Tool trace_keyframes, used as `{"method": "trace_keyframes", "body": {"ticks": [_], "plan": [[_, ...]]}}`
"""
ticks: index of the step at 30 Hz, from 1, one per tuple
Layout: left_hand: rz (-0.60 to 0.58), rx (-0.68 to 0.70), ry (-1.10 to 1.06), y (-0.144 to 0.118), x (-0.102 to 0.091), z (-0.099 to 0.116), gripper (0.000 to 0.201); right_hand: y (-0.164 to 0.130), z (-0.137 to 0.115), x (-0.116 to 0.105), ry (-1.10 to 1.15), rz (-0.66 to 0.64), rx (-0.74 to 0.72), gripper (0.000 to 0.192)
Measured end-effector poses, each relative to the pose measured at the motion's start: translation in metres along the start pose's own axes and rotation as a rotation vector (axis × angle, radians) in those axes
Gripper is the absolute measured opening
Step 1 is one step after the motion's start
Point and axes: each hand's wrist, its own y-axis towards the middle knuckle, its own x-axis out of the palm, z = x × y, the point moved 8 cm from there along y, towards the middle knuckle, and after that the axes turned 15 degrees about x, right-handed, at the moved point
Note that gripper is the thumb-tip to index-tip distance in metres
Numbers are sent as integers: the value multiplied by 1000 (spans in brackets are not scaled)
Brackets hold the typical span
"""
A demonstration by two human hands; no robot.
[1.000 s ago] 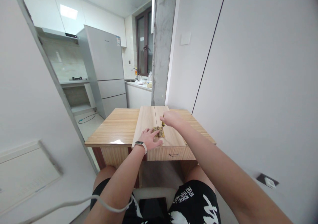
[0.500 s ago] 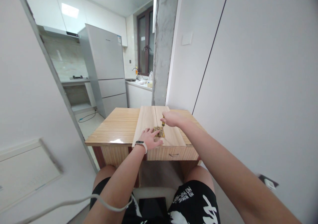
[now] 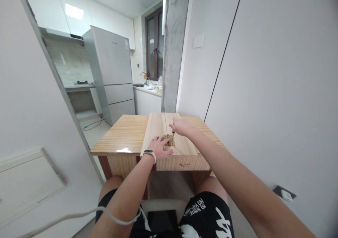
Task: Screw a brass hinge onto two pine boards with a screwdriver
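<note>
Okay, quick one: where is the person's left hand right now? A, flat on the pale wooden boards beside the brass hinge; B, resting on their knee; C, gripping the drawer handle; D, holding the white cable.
A: the left hand lies palm down on the wooden boards, its fingers at the brass hinge, while the right hand holds a small screwdriver over it.

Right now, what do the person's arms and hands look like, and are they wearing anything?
Both arms are bare, with no sleeves and no gloves. The left hand has a slim wristband at the wrist, white strap with a dark face. A pale grey cable loops over the left forearm. The right hand wears nothing.
</note>
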Motion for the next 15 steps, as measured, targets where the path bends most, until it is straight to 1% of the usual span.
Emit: {"method": "trace_keyframes", "body": {"ticks": [2, 6, 11, 15], "plan": [[1, 1, 2, 0, 0, 0, 77, -3, -3, -2, -6, 17, -53, 47], [11, 12, 9, 0, 0, 0, 77, -7, -7, -5, -68, 49, -131, 35], [9, 7, 4, -1, 0, -2, 78, -11, -10, -1, -52, 11, -201, 30], [16, 15, 0, -2, 1, -2, 78, -10, -7, 0, -59, -15, -212, 32]]}}
